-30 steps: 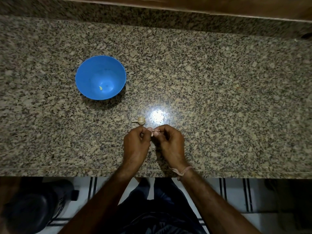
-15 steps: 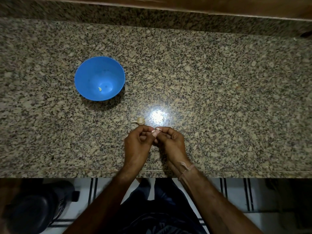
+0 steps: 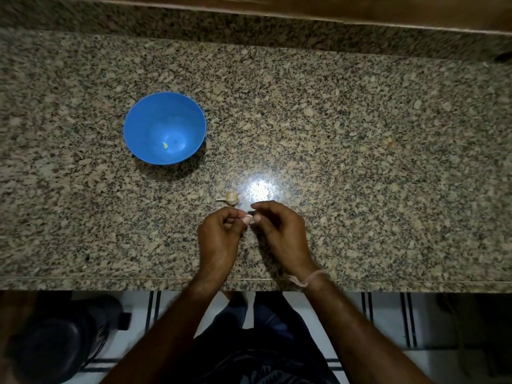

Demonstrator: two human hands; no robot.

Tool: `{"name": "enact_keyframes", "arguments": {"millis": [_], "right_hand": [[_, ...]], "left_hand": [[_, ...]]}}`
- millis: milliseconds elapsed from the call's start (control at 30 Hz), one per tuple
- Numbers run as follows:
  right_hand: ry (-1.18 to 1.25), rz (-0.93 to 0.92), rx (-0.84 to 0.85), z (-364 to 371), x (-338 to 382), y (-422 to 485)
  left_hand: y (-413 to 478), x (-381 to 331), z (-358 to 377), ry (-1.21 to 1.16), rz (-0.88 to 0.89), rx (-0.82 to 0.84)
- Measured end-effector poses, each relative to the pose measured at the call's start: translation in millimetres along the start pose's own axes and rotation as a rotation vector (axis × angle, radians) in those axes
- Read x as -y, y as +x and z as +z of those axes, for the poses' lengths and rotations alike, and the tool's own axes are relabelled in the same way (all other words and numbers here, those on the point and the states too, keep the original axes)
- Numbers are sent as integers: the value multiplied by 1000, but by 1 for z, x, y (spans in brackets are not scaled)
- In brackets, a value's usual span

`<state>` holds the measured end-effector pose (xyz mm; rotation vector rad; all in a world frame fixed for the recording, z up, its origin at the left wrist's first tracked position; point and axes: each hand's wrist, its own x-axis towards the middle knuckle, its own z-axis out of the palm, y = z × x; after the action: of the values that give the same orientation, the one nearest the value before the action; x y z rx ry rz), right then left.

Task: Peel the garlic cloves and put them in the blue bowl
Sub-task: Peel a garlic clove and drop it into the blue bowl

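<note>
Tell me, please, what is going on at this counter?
A person is working at the granite counter. The left hand and right hand are held close together near its front edge, fingers curled, thumbs almost meeting; whatever they pinch is too small to make out. A garlic bulb lies just beyond the left hand. The blue bowl, further left, holds one small pale piece.

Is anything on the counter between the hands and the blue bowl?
Nothing visible blocks the way. The garlic bulb lies just beyond the left hand, slightly to the right of the line to the bowl; the counter between shows only bare granite.
</note>
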<state>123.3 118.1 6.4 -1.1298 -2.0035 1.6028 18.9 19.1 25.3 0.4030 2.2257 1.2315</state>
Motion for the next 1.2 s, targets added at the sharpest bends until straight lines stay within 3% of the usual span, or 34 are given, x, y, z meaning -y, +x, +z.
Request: {"name": "enact_keyframes", "arguments": {"millis": [133,300,567,833,1067,1200], "right_hand": [[286,183,59,3,0,-1],[445,298,22,4,2,-1],[421,209,60,1,5,-1],[425,202,42,3,2,-2],[737,514,9,5,5,1],[795,599,23,0,6,3]], "left_hand": [[0,-1,-2,-30,-18,39],[-1,3,-1,-185,-107,101],[0,2,-6,-299,-118,145],[-1,-2,-5,-257,-101,144],[-1,-3,1,-56,-49,99],[-1,0,1,-10,-35,32]]}}
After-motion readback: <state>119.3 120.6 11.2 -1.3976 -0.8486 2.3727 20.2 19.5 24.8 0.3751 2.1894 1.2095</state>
